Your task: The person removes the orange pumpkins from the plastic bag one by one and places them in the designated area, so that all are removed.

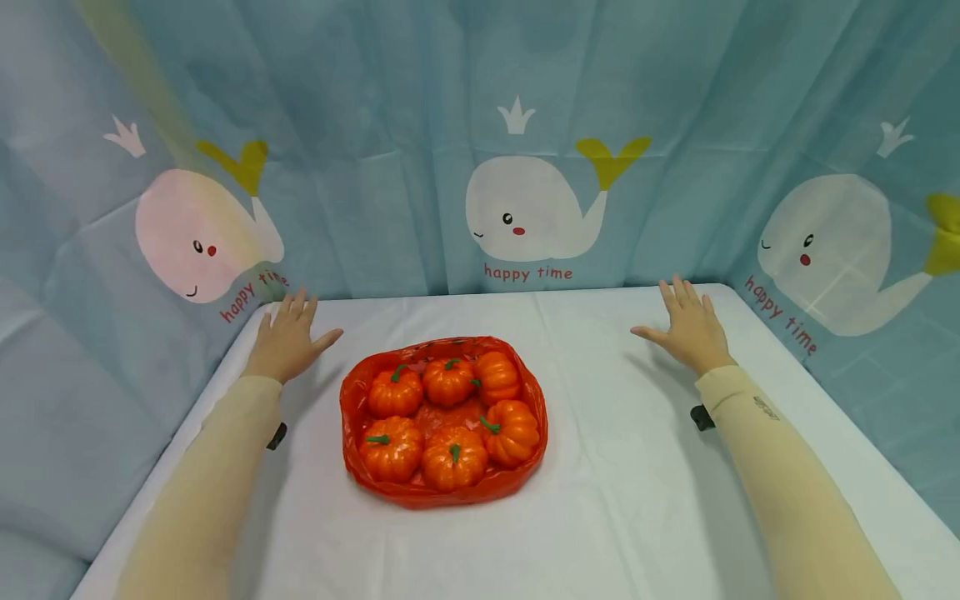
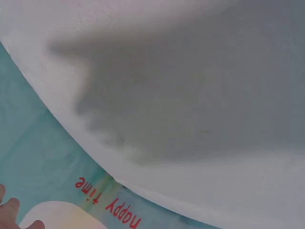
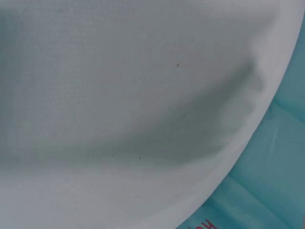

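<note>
My left hand (image 1: pixel 287 340) is held out over the far left of the table, fingers spread and thumb pointing inward. On the far right side my right hand (image 1: pixel 692 329) is spread in the same way, holding nothing. Between them, nearer the left hand, lies a red plastic bag (image 1: pixel 442 493) with its rim rolled down like a shallow basket. Several small orange pumpkins (image 1: pixel 454 458) with green stems sit in a ring inside it. In the left wrist view, fingertips (image 2: pixel 9 210) show at the lower left corner; the right wrist view has only the hand's shadow.
A white cloth (image 1: pixel 615 467) covers the table. Pale blue curtains (image 1: pixel 360 208) with printed whales hang along the back and both sides, close to the table's edges. Small black devices (image 1: pixel 702 417) are strapped under both wrists.
</note>
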The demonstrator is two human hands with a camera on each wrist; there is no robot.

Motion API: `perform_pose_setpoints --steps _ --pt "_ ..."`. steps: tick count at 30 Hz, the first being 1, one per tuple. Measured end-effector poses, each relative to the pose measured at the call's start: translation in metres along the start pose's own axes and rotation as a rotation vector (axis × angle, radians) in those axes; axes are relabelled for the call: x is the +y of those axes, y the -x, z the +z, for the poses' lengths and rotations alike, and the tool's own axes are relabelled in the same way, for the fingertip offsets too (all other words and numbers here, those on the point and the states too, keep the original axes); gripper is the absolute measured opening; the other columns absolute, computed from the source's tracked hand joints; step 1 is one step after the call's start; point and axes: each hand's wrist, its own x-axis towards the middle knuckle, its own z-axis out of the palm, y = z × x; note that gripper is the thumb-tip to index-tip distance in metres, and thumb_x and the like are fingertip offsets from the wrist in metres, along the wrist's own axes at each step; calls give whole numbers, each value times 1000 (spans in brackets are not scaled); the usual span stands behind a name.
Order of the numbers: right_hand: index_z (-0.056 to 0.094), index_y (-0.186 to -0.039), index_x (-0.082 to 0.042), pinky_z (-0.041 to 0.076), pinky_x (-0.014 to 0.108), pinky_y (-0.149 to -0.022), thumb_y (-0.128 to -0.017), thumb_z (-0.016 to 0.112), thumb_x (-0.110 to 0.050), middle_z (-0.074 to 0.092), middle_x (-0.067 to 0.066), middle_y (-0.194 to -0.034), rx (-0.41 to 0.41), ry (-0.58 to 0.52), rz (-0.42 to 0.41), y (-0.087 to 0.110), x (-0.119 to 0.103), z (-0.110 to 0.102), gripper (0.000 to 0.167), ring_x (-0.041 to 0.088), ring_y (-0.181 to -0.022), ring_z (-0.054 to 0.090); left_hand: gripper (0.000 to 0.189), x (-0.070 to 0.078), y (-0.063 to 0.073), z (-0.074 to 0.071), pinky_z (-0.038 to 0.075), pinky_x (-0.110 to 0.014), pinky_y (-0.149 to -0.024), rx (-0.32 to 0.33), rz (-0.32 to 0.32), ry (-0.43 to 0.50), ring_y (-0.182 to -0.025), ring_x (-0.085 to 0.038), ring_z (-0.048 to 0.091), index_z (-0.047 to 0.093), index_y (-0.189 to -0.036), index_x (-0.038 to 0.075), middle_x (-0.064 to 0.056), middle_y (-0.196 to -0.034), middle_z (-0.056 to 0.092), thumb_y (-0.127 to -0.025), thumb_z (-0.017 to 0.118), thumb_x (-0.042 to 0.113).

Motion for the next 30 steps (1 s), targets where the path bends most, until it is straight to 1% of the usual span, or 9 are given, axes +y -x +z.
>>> perform_pose_setpoints --steps 6,9,13,16,19,22,26,30 --pt "17 -158 -1 5 60 -123 -90 60 -62 9 26 -165 34 -42 -21 2 2 4 101 46 -151 13 93 1 1 0 5 -71 -117 -9 8 74 -150 -51 5 14 -156 -5 -31 -163 5 -98 43 62" --pt "19 -158 -3 12 63 -120 -89 61 -62 9 23 -166 44 -74 -2 2 3 4 101 53 -148 15 93 5 1 0 5 -70 -117 -15 6 113 -150 -51 3 14 -156 -5 -30 -163 4 -98 43 61" --pt "21 -157 -2 18 69 -115 -88 62 -64 6 22 -166 52 -109 37 3 1 5 102 61 -143 16 93 10 4 -1 6 -69 -117 -41 -4 162 -151 -49 3 11 -157 -3 -27 -164 1 -98 44 61" --pt "21 -157 -1 20 70 -114 -87 61 -67 2 22 -167 38 -132 57 4 -2 7 104 60 -143 17 93 13 7 -1 10 -68 -117 -53 -8 181 -150 -50 6 9 -158 -1 -26 -165 0 -98 45 60" --pt "19 -157 -1 22 69 -113 -87 61 -67 -1 20 -167 20 -146 69 5 -6 6 106 59 -143 18 93 17 10 -4 12 -67 -117 -55 10 197 -150 -49 8 10 -158 -1 -25 -165 1 -98 46 59" --pt "18 -158 -3 21 69 -113 -87 63 -65 0 17 -168 9 -145 55 7 -10 5 104 59 -143 18 92 20 11 -5 14 -66 -118 -60 26 209 -151 -48 8 11 -158 -1 -24 -166 2 -98 45 61" --pt "19 -158 -5 21 70 -113 -88 62 -65 1 15 -168 -20 -145 26 9 -16 9 102 61 -142 17 93 23 15 -4 14 -66 -117 -66 22 233 -152 -45 7 9 -159 3 -20 -167 0 -97 45 63" --pt "17 -158 -4 21 70 -113 -86 63 -65 0 14 -168 -44 -159 25 12 -21 11 106 61 -143 16 95 26 19 -4 14 -67 -117 -66 37 259 -153 -44 6 7 -160 6 -18 -167 -1 -96 46 64"
